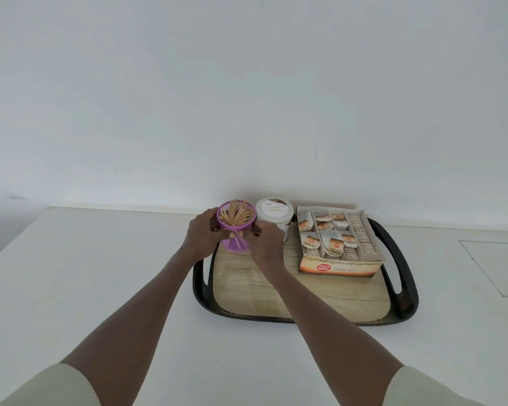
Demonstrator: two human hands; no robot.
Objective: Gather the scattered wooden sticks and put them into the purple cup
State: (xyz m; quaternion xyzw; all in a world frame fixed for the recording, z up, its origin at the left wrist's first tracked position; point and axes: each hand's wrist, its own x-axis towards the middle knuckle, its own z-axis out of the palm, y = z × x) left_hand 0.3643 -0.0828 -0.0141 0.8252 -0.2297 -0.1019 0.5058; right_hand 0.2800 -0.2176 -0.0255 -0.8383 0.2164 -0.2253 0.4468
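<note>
The purple mesh cup (237, 241) stands at the far left corner of the tray (405, 259), filled with several wooden sticks (235, 215) that lean against its rim. My left hand (201, 234) wraps the cup's left side and my right hand (266, 240) grips its right side, fingers near the rim. Both hands touch the cup. No loose sticks show on the tray or the table.
A white jar (274, 213) labelled Masala Extract stands just right of the cup. An open box of tea bags (338, 244) fills the tray's right half. The tray has a wood-pattern floor and a dark rim, and rests on a white table against a white wall.
</note>
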